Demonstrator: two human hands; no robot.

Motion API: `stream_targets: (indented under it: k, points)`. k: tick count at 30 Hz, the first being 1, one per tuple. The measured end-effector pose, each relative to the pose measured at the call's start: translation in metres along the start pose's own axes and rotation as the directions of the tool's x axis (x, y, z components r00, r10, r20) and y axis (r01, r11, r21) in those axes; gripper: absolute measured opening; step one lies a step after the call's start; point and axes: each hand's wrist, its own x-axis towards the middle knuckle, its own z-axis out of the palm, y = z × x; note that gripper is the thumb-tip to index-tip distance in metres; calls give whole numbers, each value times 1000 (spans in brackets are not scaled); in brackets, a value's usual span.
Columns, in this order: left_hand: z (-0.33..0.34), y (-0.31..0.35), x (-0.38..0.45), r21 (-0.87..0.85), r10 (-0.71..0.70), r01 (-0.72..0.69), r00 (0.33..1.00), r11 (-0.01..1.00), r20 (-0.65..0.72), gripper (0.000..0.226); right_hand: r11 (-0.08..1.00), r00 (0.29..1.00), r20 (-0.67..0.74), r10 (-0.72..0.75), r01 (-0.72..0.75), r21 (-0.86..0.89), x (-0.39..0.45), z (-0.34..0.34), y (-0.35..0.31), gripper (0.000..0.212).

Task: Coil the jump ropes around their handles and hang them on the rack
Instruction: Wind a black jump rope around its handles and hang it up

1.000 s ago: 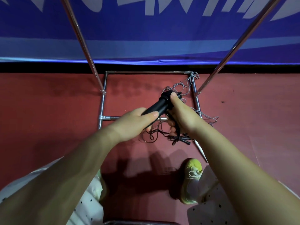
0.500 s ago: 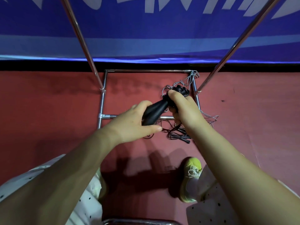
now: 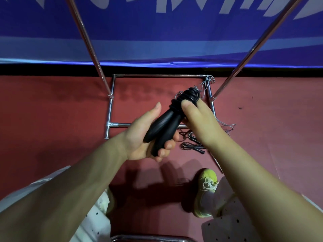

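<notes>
Head view: left hand [image 3: 139,137] grips handles [image 3: 160,130], right hand [image 3: 197,123] pinches coiled rope [image 3: 185,98]; more ropes [image 3: 194,145] at 4 o'clock await; hanging remains.

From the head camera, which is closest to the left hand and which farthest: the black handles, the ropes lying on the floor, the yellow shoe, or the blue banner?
1. Black handles: held in the left hand itself.
2. Floor ropes: just to its right, on the red floor.
3. Yellow shoe: lower right, by the person's leg.
4. Blue banner: far behind the rack, along the top.
</notes>
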Motion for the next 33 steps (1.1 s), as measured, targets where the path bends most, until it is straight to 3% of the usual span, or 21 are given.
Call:
stream_targets:
  k: [3,6,10,15,18,22,25,29,33]
  points:
    - [2,2,1,135,66,-46,987,990,-148,77,987,995,-95,26,-41,-155,3,4,-3,14]
    - [3,-1,3,344,210,-89,919,935,-334,71,986,995,-37,91,-95,-134,8,7,3,28]
    - [-3,-7,13,566,336,-1,805,825,-489,54,933,947,46,318,-304,-190,4,5,3,38]
    - [-10,-6,15,661,383,93,751,745,-537,48,818,826,78,558,-531,-221,2,-1,6,71]
    - [-13,-5,14,743,452,144,713,654,-536,47,800,846,23,533,-494,-341,1,-3,6,76]
    - [-10,-8,18,748,445,166,714,643,-541,34,794,908,-30,418,-381,-474,3,3,8,68]
    - [-10,-5,16,746,445,171,710,644,-546,32,844,927,-26,375,-352,-405,2,4,8,66]
    - [-10,-4,13,804,475,250,698,539,-535,23,889,897,73,436,-417,-187,-1,9,9,71]
    - [-15,-5,11,841,511,173,726,513,-461,27,871,872,90,480,-462,-167,1,10,11,73]
